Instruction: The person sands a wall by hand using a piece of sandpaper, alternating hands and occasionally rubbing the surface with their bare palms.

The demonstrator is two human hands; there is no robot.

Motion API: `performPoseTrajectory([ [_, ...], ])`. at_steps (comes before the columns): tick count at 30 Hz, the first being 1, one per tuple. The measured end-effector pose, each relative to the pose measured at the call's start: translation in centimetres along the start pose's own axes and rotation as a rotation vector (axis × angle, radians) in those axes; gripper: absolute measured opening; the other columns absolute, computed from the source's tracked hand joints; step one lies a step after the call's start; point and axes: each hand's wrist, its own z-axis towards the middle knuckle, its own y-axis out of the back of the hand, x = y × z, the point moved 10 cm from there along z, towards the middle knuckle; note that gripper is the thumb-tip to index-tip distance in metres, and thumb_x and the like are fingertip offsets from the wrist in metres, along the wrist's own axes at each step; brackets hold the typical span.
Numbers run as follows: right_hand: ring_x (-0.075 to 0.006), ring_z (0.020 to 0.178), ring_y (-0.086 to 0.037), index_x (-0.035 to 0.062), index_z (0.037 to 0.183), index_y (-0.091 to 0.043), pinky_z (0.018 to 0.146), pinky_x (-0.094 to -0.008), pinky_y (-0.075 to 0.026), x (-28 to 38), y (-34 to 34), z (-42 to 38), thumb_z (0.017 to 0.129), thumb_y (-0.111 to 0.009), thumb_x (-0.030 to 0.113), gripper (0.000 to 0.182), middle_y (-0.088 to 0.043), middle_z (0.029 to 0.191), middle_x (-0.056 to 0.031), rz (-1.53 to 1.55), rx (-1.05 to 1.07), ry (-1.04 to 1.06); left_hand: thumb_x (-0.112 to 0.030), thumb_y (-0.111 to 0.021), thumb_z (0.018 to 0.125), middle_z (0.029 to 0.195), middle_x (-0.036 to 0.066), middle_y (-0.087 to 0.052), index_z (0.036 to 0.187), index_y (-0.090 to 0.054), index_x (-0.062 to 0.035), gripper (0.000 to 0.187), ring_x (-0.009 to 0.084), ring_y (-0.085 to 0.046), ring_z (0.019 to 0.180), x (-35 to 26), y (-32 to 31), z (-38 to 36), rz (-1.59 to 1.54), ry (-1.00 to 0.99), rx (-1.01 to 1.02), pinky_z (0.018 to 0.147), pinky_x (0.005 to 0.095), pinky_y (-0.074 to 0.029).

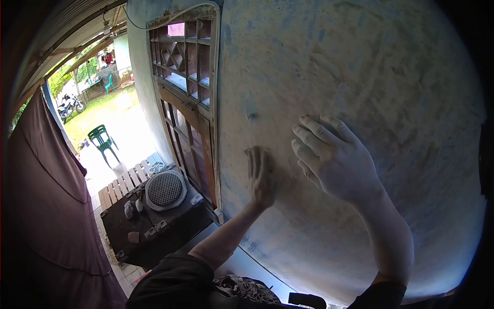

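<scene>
My left hand [261,180] is against the patchy grey-blue wall [329,67], its fingers pointing up and close together. They are smeared by motion. A thin edge seems to stick out by the fingertips, but I cannot make out what it is. Higher and to the right, my right hand [337,159] lies on the wall with its fingers spread, holding nothing. Pale dust coats its fingers. A small dark mark [251,117] shows on the wall above my left hand.
Left of the wall stands a wooden window frame [188,98]. Below it, a dark speaker box [159,242] carries a round grille [165,189] and several small pieces. A slatted wooden piece [126,180], a green chair [103,141] and a maroon curtain [49,206] are further left.
</scene>
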Motion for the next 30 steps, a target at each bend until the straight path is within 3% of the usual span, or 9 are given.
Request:
performPoseTrajectory([
  [6, -0.0196, 0.140, -0.057, 0.0103, 0.116, -0.076, 0.125, -0.0399, -0.038, 0.0, 0.0, -0.2, 0.097, -0.066, 0.024, 0.025, -0.072, 0.134, -0.0046, 0.028, -0.013, -0.002, -0.010, -0.038, 0.110, 0.176, 0.031, -0.011, 0.167, -0.029, 0.0040, 0.059, 0.0474, -0.002, 0.164, 6.4, 2.8, 5.0, -0.151, 0.405, -0.229, 0.133, 0.0509, -0.006],
  [9, -0.0197, 0.140, -0.057, 0.0102, 0.116, -0.076, 0.125, -0.0401, -0.038, 0.0, 0.2, -0.2, 0.096, -0.068, 0.026, 0.027, -0.072, 0.134, -0.0046, 0.024, -0.019, 0.001, -0.011, -0.038, 0.110, 0.177, 0.029, -0.008, 0.167, -0.027, 0.0041, 0.060, 0.0449, 0.002, 0.165, 1.8, 1.9, 5.8, -0.032, 0.274, -0.169, 0.133, 0.0511, -0.004],
  [11, -0.0197, 0.140, -0.057, 0.0102, 0.117, -0.076, 0.125, -0.0401, -0.038, 0.0, 0.1, -0.1, 0.095, -0.068, 0.026, 0.028, -0.072, 0.134, -0.0046, 0.022, -0.011, 0.004, -0.012, -0.035, 0.110, 0.176, 0.030, -0.015, 0.167, -0.023, 0.0066, 0.061, 0.0442, -0.009, 0.165, -2.7, 0.2, 3.4, 0.029, 0.115, 0.022, 0.134, 0.0476, -0.006],
  [14, -0.0197, 0.141, -0.056, 0.0101, 0.118, -0.075, 0.125, -0.0404, -0.038, 0.1, -0.1, -0.5, 0.095, -0.069, 0.027, 0.029, -0.071, 0.134, -0.0050, 0.030, -0.004, 0.007, -0.012, -0.037, 0.109, 0.176, 0.030, -0.016, 0.167, -0.023, 0.0065, 0.063, 0.0441, -0.009, 0.165, 0.7, -0.1, 0.8, 0.041, -0.031, 0.074, 0.134, 0.0470, -0.005],
  [17, -0.0195, 0.142, -0.055, 0.0104, 0.119, -0.075, 0.126, -0.0403, -0.037, 0.5, -0.5, -0.8, 0.095, -0.068, 0.026, 0.029, -0.071, 0.135, -0.0048, 0.041, 0.024, 0.016, -0.014, -0.031, 0.114, 0.174, 0.032, -0.018, 0.165, -0.028, 0.0068, 0.056, 0.0448, -0.011, 0.164, 8.8, 2.5, 0.3, -0.008, 0.469, -0.157, 0.134, 0.0478, -0.009],
  [20, -0.0189, 0.143, -0.054, 0.0111, 0.119, -0.075, 0.126, -0.0401, -0.037, 0.3, -0.7, -0.7, 0.095, -0.067, 0.026, 0.029, -0.071, 0.135, -0.0041, 0.030, 0.022, 0.003, -0.014, -0.029, 0.115, 0.174, 0.031, -0.018, 0.166, -0.026, 0.0060, 0.055, 0.0429, -0.012, 0.164, 9.6, 2.1, 0.5, -0.116, 0.580, -0.247, 0.134, 0.0457, -0.011],
  [24, -0.0182, 0.142, -0.055, 0.0121, 0.120, -0.075, 0.125, -0.0397, -0.037, 0.5, -0.8, -0.6, 0.096, -0.066, 0.024, 0.028, -0.071, 0.134, -0.0035, 0.035, 0.030, -0.001, -0.003, -0.038, 0.106, 0.175, 0.033, -0.013, 0.166, -0.028, 0.0047, 0.062, 0.0514, -0.007, 0.163, -1.8, 0.5, 2.0, -0.059, 0.303, -0.118, 0.133, 0.0533, -0.010],
  [28, -0.0184, 0.140, -0.056, 0.0122, 0.118, -0.076, 0.125, -0.0398, -0.037, 0.5, -1.0, -0.7, 0.097, -0.065, 0.024, 0.026, -0.072, 0.132, -0.0035, 0.031, 0.023, 0.002, -0.009, -0.042, 0.109, 0.175, 0.034, -0.009, 0.163, -0.036, 0.0060, 0.057, 0.0498, -0.007, 0.163, -2.5, -0.5, -0.6, -0.048, -0.066, 0.023, 0.133, 0.0518, -0.010],
  [30, -0.0189, 0.139, -0.057, 0.0118, 0.117, -0.076, 0.125, -0.0400, -0.038, 0.6, -0.8, -0.5, 0.097, -0.065, 0.024, 0.026, -0.073, 0.131, -0.0036, 0.022, 0.016, 0.008, -0.012, -0.041, 0.112, 0.176, 0.032, -0.011, 0.165, -0.032, 0.0051, 0.057, 0.0499, -0.007, 0.163, 2.2, 0.0, 0.4, 0.010, 0.187, -0.036, 0.133, 0.0514, -0.009],
])
